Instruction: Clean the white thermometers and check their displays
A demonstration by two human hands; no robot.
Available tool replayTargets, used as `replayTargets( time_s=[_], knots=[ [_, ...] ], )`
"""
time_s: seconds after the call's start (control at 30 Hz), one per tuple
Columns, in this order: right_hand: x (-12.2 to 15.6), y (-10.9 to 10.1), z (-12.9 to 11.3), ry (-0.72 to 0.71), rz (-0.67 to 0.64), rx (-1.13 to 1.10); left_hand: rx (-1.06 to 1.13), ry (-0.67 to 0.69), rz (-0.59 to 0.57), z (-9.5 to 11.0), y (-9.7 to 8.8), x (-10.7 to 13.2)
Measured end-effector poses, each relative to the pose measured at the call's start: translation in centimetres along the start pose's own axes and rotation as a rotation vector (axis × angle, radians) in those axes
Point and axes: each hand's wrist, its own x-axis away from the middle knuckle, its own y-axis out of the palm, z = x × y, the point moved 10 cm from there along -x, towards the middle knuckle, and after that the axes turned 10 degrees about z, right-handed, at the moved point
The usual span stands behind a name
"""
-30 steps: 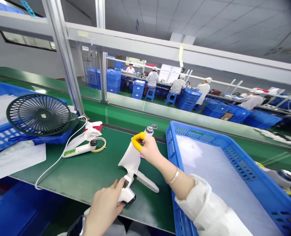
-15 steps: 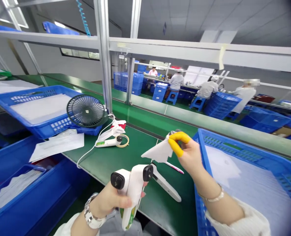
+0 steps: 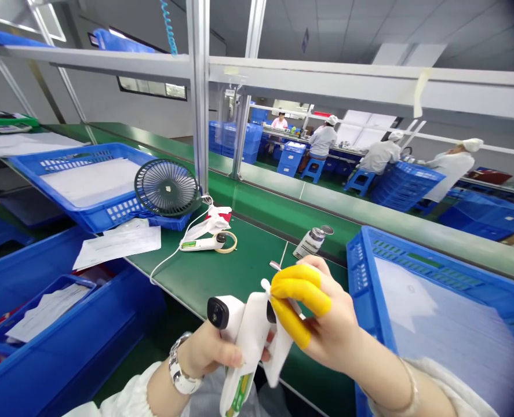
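Observation:
My left hand (image 3: 213, 353) is closed round two white handheld devices (image 3: 248, 336) with black lens-like ends, held upright side by side. Green and yellow parts show in the open lower side of the front one. My right hand (image 3: 326, 318) wears yellow finger covers and pinches a white cloth (image 3: 278, 356). It presses the cloth against the black end of the right-hand device, which is partly hidden by the fingers. Beyond that hand, a bottle with a metal top (image 3: 311, 240) stands on the green bench (image 3: 243, 278). A pinkish pen-like tip (image 3: 275, 265) shows behind the fingers.
Another white device (image 3: 200, 245) lies by a tape roll (image 3: 234, 243), near crumpled white cloth and a black fan (image 3: 166, 188). Blue crates stand left (image 3: 87, 215) and right (image 3: 372, 289). Papers (image 3: 121, 246) overhang the bench edge. Several people sit far behind.
My right hand has brought the cloth from near the bottle down and left onto the device. The bottle now shows. The view has shifted slightly, and my left hand keeps its hold.

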Motion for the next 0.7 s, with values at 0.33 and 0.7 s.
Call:
replayTargets(
  time_s=[0.33,0.7],
  knots=[
    [1.2,1.2,0.1,-0.051,-0.126,-0.074,-0.077,0.062,-0.053,1.6,0.2,0.5],
    [2.1,2.3,4.0,-0.045,-0.032,0.209,0.063,0.076,-0.058,2.2,-0.7,0.9]
  ],
)
